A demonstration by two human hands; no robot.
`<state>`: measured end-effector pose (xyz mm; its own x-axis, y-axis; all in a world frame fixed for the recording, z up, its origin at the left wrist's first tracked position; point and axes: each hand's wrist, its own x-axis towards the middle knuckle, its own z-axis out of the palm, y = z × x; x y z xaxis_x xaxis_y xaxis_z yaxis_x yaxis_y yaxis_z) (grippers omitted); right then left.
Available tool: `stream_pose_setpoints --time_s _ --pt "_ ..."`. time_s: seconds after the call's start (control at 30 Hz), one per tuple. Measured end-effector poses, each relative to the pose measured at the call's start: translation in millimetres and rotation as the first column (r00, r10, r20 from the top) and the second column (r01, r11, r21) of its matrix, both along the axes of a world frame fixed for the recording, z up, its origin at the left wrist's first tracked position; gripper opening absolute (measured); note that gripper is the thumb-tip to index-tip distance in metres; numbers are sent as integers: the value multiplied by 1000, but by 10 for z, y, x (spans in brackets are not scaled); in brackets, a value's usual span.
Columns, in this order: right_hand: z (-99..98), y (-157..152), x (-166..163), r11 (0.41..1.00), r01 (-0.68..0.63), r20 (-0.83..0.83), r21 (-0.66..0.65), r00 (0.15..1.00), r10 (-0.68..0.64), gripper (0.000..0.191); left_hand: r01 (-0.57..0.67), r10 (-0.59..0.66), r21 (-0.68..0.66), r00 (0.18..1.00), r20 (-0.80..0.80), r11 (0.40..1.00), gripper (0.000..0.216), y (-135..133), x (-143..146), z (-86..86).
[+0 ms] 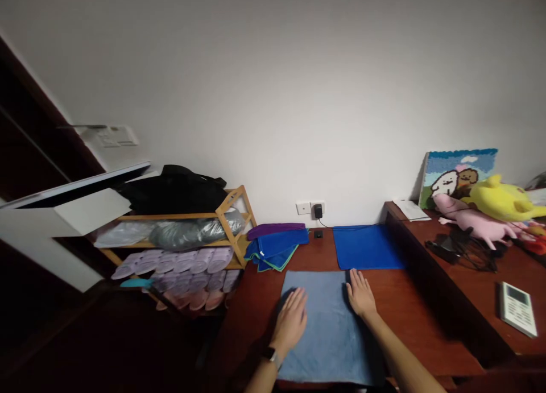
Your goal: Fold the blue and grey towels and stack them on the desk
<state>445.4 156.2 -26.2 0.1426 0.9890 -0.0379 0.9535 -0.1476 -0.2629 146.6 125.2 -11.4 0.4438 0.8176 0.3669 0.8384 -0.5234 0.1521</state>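
Observation:
A light blue-grey towel (326,330) lies spread flat on the reddish-brown desk (251,325). My left hand (292,316), with a watch on its wrist, rests open on the towel's left side. Over the right edge, near the far corner, my right hand (360,293) lies flat with its fingers stretched out. Just beyond the towel is a bright blue cloth (369,247), laid flat. Several folded cloths sit in a pile at the back left, with a blue cloth (271,246) below a purple cloth (275,229).
On the left stands a wooden rack (236,239) with several slippers (170,261) and a black bag (179,191). A charger (318,211) is plugged into the wall. The raised right surface carries plush toys (497,199), cables (464,251) and a calculator-like device (518,309).

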Motion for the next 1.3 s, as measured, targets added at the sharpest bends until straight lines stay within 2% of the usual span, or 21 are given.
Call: stream_pose_setpoints --time_s 0.07,0.17,0.23,0.3,0.4,0.53,0.67,0.77,0.97,1.1,1.2,1.3 --pt "-64 153 -20 1000 10 0 -19 1000 -10 67 55 -56 -40 998 -5 998 52 244 434 19" --pt "-230 223 -26 1000 4 4 -6 1000 -4 69 87 -87 -93 996 -3 992 49 542 970 -119" --pt "-318 223 -14 1000 -3 6 16 1000 3 69 95 -97 -117 995 -7 989 48 690 1192 -261" --pt "-358 218 1 999 -4 1 34 1000 4 69 95 -97 -137 995 -7 986 50 801 1268 -389" --pt "-336 216 13 999 -5 -11 43 1000 5 67 -31 25 -153 999 -37 988 56 926 1085 -502" --pt "-259 206 1 1000 6 -13 10 1000 -6 66 -281 262 -146 955 -140 948 61 1042 442 -514" --pt "-239 202 -19 1000 13 11 -25 1000 -13 68 -347 323 -150 933 -159 926 63 1067 -161 -470" --pt "-256 210 -23 1000 15 25 -28 1000 -14 69 -359 335 -145 928 -165 922 63 1032 -334 -471" --pt "-254 207 -17 999 10 41 -35 999 -9 70 -392 378 -91 915 -140 915 60 890 -408 -553" --pt "-265 206 -21 999 13 46 -39 999 -12 69 -423 413 -62 902 -125 904 58 850 -465 -485" --pt "-288 210 -22 1000 8 43 -22 999 -7 70 -333 329 -19 939 -99 943 57 820 -98 -354" --pt "-293 215 -15 1000 10 58 -25 998 -9 69 -48 48 -11 997 -63 999 55 724 682 -302"
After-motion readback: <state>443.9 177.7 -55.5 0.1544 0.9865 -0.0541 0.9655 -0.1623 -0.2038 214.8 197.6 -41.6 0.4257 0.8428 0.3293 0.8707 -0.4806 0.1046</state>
